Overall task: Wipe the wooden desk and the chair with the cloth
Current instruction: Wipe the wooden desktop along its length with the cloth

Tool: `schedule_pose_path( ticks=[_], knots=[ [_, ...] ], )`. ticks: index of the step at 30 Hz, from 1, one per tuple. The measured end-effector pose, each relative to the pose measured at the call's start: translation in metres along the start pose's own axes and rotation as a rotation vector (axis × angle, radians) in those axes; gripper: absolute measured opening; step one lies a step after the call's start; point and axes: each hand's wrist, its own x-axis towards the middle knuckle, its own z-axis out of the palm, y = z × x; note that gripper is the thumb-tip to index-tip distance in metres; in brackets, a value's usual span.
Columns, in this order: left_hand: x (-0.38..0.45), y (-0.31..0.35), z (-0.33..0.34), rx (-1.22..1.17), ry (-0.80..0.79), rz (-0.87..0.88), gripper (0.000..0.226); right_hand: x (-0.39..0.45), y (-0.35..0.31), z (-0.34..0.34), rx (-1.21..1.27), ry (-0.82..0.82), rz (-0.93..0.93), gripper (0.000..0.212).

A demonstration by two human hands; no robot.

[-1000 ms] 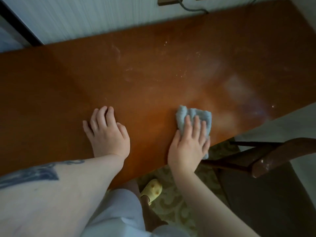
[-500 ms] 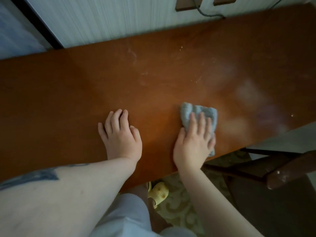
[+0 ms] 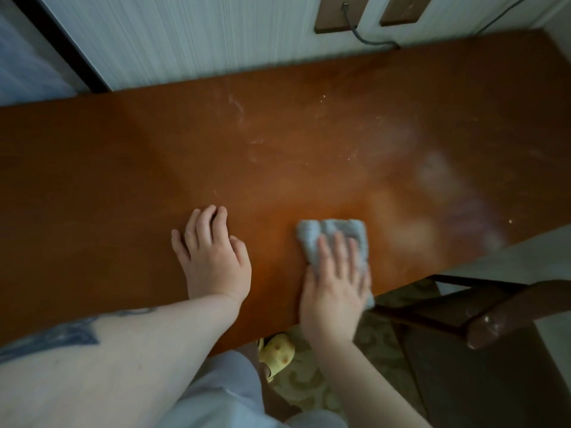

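A brown wooden desk (image 3: 123, 168) fills the middle of the view, with dust smears and crumbs towards the back right. My right hand (image 3: 335, 285) lies flat with straight fingers on a crumpled light blue cloth (image 3: 327, 233), pressing it onto the desk near the front edge. My left hand (image 3: 213, 257) rests on the bare desk to the left of the cloth, its fingertips bent down onto the wood and holding nothing. A dark wooden chair (image 3: 482, 325) stands at the lower right, beside the desk's front edge.
A pale wall (image 3: 185, 41) runs along the desk's back edge, with two brown plates and a grey cable (image 3: 364, 38) at the top right. Below the front edge show a patterned rug (image 3: 312, 378), a yellow slipper (image 3: 278, 350) and pale trousers.
The view has shifted, so both hands sit further right and lower in frame. The right hand has slid the cloth a little to the left along the front edge. The left hand stays planted.
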Motion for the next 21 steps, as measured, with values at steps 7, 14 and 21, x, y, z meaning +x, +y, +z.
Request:
schedule_pose_path(
  ticks=[7, 14, 21],
  knots=[
    [0.002, 0.001, -0.003, 0.014, -0.004, -0.020, 0.043, 0.081, 0.028, -0.016, 0.007, -0.141, -0.205, 0.051],
    [0.016, 0.029, -0.001, -0.082, 0.050, -0.314, 0.042, 0.035, -0.012, -0.003, 0.023, 0.013, 0.081, 0.050],
    [0.022, 0.047, 0.015, -0.094, 0.173, -0.406, 0.044, 0.120, 0.015, -0.028, -0.064, -0.382, -0.475, 0.052]
  ],
)
